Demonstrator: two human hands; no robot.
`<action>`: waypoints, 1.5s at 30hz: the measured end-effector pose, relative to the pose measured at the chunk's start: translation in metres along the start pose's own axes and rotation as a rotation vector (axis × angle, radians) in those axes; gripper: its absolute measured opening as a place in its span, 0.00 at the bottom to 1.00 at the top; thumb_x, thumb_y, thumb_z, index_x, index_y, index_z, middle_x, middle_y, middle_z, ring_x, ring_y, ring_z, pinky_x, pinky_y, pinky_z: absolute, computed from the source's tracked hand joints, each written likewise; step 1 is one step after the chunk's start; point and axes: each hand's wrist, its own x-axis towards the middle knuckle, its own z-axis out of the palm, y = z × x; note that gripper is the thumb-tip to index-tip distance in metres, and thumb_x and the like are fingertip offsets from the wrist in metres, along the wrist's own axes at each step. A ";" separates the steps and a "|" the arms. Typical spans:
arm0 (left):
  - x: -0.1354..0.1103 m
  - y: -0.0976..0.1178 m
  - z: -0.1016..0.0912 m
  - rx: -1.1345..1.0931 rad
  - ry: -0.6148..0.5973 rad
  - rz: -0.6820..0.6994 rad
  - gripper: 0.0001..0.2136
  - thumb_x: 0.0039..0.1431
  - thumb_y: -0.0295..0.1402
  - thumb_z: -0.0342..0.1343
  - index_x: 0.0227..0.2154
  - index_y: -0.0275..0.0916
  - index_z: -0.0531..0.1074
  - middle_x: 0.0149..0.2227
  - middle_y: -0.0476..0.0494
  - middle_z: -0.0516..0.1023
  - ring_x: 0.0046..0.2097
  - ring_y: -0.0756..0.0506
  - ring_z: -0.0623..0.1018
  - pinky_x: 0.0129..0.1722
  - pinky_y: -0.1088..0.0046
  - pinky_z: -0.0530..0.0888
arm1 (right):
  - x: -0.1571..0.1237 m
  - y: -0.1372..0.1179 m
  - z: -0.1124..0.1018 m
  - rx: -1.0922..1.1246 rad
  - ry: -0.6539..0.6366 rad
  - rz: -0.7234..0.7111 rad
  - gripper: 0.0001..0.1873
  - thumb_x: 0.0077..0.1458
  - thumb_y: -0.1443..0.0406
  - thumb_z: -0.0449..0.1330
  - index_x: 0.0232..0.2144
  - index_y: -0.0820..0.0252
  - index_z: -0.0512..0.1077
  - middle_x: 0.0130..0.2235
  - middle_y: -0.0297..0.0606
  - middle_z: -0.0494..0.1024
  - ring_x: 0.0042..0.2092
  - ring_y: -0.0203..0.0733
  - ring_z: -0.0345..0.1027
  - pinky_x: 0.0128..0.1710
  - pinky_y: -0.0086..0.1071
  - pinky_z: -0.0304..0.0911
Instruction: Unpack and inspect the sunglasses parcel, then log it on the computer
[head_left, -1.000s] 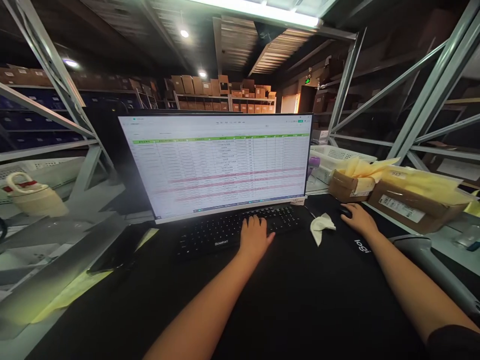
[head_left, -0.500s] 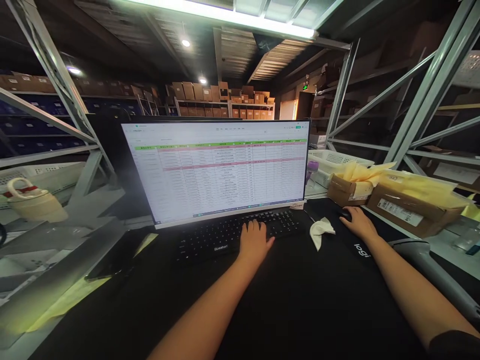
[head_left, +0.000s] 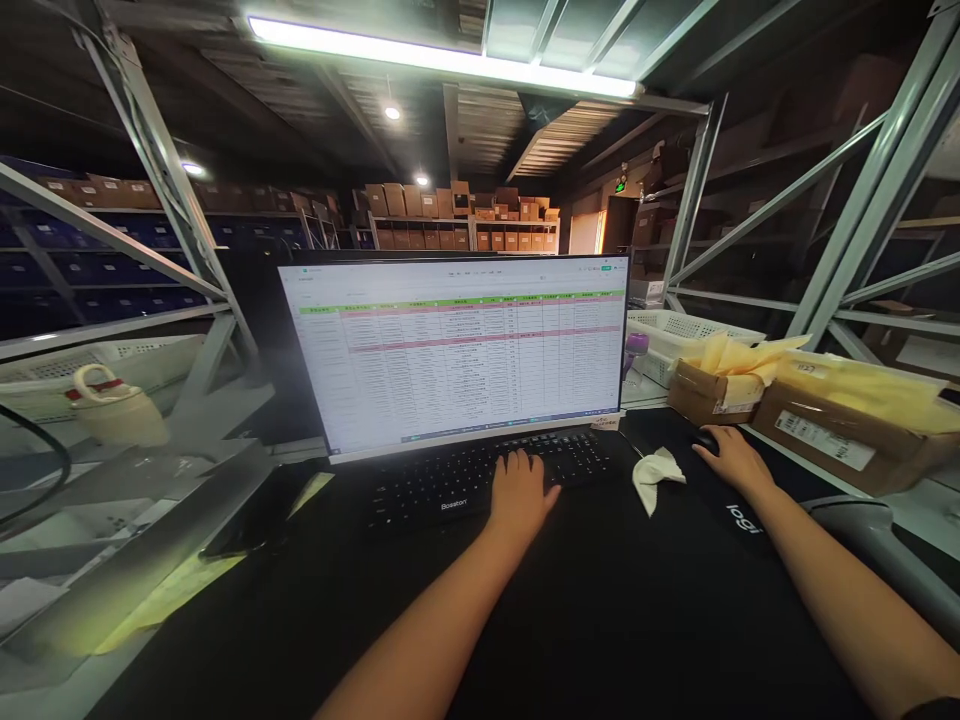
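My left hand (head_left: pixel 520 492) lies over the right part of a black keyboard (head_left: pixel 435 485), fingers stretched out over the keys and thumb apart. Off to the right, my right hand (head_left: pixel 735 462) rests on a black computer mouse (head_left: pixel 705 440), its fingers over the mouse. Both stand on a large black desk mat (head_left: pixel 600 610) with "logi" printed on it. Behind the keyboard a wide monitor (head_left: pixel 465 370) displays a spreadsheet with a green header row and pink rows. Between my hands lies a crumpled white tissue (head_left: pixel 657 478).
Cardboard boxes with yellow envelopes (head_left: pixel 840 440) stand right of the mouse, before a white basket (head_left: pixel 675 335). A grey handheld scanner (head_left: pixel 855 515) lies near my right forearm. At left are a dark phone-like slab (head_left: pixel 255 515) and a cream bottle (head_left: pixel 120 410). Metal rack posts frame the desk.
The whole view has shifted slightly, so everything appears a little further right and lower. My hands keep their places on the keyboard and mouse.
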 end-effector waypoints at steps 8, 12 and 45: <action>0.001 0.000 0.005 0.000 0.004 -0.009 0.27 0.67 0.48 0.53 0.59 0.31 0.70 0.61 0.26 0.72 0.62 0.32 0.71 0.65 0.51 0.65 | -0.001 -0.004 -0.001 -0.004 0.009 0.004 0.27 0.53 0.55 0.57 0.54 0.57 0.73 0.52 0.49 0.75 0.54 0.52 0.72 0.57 0.45 0.67; 0.001 -0.001 0.005 -0.004 0.005 -0.010 0.26 0.67 0.48 0.52 0.59 0.33 0.71 0.62 0.26 0.72 0.62 0.32 0.71 0.64 0.51 0.65 | -0.002 -0.006 -0.003 -0.012 -0.004 0.008 0.27 0.55 0.53 0.55 0.54 0.56 0.74 0.53 0.49 0.75 0.54 0.53 0.72 0.57 0.47 0.67; 0.000 -0.001 0.003 0.007 -0.008 -0.011 0.26 0.68 0.49 0.51 0.59 0.33 0.70 0.62 0.27 0.72 0.63 0.33 0.71 0.65 0.50 0.65 | -0.003 -0.005 -0.002 -0.064 -0.047 -0.015 0.29 0.60 0.49 0.52 0.55 0.54 0.75 0.55 0.49 0.74 0.53 0.53 0.72 0.54 0.47 0.69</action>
